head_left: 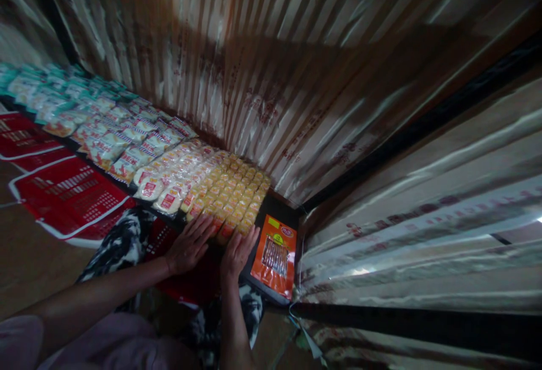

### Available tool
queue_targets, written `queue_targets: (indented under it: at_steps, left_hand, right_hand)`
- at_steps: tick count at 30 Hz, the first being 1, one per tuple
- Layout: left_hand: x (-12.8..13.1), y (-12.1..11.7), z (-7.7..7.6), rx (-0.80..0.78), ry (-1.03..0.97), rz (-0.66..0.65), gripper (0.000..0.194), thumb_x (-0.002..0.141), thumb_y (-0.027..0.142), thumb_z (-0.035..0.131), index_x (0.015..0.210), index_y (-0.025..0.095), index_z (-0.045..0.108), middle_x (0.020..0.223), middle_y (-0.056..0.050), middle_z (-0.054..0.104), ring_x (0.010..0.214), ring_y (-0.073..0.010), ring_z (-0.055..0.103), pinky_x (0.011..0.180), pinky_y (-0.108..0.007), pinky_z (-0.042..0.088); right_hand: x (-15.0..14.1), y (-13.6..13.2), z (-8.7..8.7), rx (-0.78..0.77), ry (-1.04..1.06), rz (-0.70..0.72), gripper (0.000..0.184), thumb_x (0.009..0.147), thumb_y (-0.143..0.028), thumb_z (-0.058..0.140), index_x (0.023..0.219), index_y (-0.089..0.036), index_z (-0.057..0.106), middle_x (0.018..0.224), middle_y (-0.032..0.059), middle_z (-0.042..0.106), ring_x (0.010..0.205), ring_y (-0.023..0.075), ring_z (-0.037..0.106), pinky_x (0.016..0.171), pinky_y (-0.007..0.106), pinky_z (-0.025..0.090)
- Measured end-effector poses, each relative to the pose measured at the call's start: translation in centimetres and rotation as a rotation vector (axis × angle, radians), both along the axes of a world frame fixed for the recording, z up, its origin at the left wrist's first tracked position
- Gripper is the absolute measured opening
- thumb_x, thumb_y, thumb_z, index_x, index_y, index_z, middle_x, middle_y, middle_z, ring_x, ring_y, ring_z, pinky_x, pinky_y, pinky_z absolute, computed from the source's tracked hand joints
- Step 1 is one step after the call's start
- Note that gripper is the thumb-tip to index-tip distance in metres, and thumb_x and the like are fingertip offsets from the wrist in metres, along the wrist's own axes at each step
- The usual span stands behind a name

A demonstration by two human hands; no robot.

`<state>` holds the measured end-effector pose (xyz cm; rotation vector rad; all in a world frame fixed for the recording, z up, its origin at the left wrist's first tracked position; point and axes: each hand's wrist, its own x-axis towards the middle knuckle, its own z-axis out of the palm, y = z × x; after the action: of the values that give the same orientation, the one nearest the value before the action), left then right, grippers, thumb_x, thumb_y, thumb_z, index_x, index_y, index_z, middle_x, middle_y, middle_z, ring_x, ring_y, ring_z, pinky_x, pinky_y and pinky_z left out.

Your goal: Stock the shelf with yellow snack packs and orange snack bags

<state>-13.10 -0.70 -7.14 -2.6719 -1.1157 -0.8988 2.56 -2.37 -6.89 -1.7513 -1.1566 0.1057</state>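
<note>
My left hand lies flat with its fingers stretched toward the front edge of a block of small yellow packs. A little to its right, my right hand is also flat, fingertips against the front right corner of the same block. Neither hand grips anything. The yellow packs stand in tight rows on a dark shelf. Just right of my right hand, an orange packet with a window showing its contents lies flat on the shelf. White round packs with red labels sit left of the yellow ones.
Rows of white-and-red bags and green-and-white bags fill the shelf's left. Red printed banners hang along its front. Pleated translucent sheeting rises behind, with a dark bar to the right.
</note>
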Motion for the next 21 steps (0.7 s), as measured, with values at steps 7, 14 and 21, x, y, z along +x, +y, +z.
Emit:
queue_targets:
  at_steps: [7,14,21]
  left_hand:
    - [-1.5,-2.3,-1.6,-0.025,0.043,0.002,0.063,0.092,0.014,0.038,0.15,0.018,0.012,0.155,-0.01,0.024,0.142,-0.0263,0.021,0.114,-0.047,0.025]
    - [0.8,-3.2,-1.8,-0.032,-0.013,-0.109,0.061,0.091,0.01,0.036,0.149,0.018,0.017,0.155,-0.009,0.024,0.142,-0.0264,0.02,0.112,-0.045,0.03]
    - [6.1,-4.0,-0.5,-0.076,-0.095,-0.257,0.062,0.089,0.011,0.035,0.149,0.013,0.019,0.152,-0.012,0.029,0.143,-0.0266,0.018,0.11,-0.048,0.034]
  right_hand:
    - [0.4,-0.5,0.2,-0.034,0.094,-0.012,0.062,0.096,-0.043,0.021,0.143,-0.003,0.03,0.151,0.024,0.023,0.143,0.0293,0.017,0.11,0.053,0.026]
    - [0.9,-1.0,-0.5,-0.027,0.149,-0.037,0.06,0.096,-0.041,0.02,0.141,-0.004,0.034,0.142,0.0247,0.039,0.138,0.0267,0.03,0.108,0.052,0.031]
    - [3.1,-2.5,-0.8,-0.055,0.146,-0.049,0.057,0.096,-0.042,0.021,0.137,-0.008,0.041,0.134,0.0226,0.05,0.13,0.026,0.042,0.103,0.051,0.037]
